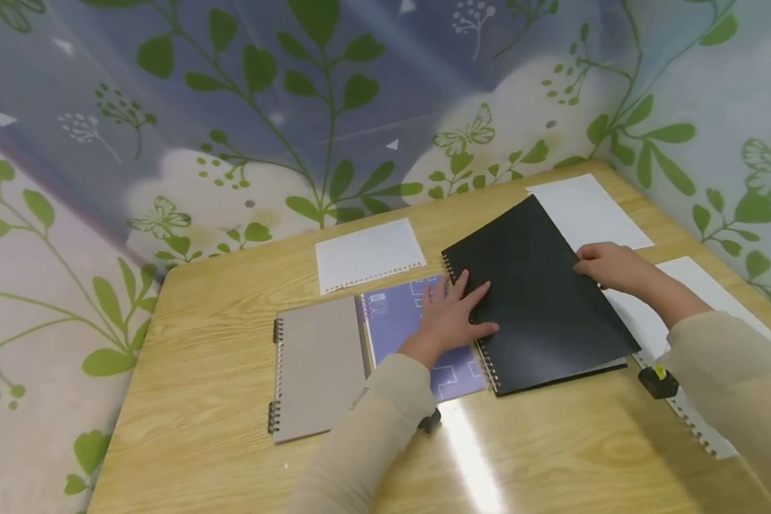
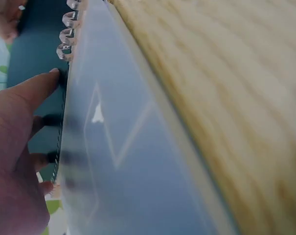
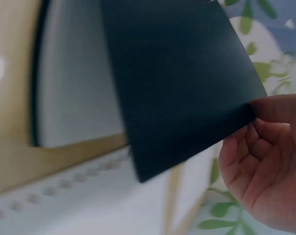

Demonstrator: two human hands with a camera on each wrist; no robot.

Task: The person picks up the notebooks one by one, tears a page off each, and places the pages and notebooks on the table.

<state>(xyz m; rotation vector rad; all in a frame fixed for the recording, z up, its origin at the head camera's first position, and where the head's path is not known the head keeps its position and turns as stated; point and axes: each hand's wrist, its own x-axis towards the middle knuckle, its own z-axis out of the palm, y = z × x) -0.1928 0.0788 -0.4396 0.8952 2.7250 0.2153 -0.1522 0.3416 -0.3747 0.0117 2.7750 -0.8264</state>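
A black spiral notebook [image 1: 540, 300] lies slanted on the table, its ring binding along the left edge. My left hand [image 1: 448, 318] rests with spread fingers across that binding and the cover's left part. In the left wrist view, the left hand's fingertips [image 2: 54, 72] touch the dark cover beside the clear rings [image 2: 67, 36]. With thumb and fingers, my right hand [image 1: 617, 268] pinches the cover's right edge. The right wrist view has the black cover [image 3: 182, 73] raised off the pale pages [image 3: 79, 83], held by the right hand [image 3: 270, 156]. Under the notebook's left side is a purple patterned sheet [image 1: 395, 321].
An open grey-beige ringed notebook page [image 1: 321, 364] lies at the left, joined beside the purple sheet. Loose white sheets with punched edges lie around: one behind [image 1: 369, 253], one back right [image 1: 587, 210], another at right [image 1: 700, 285]. Patterned walls [image 1: 334, 107] border the wooden table [image 1: 212, 385].
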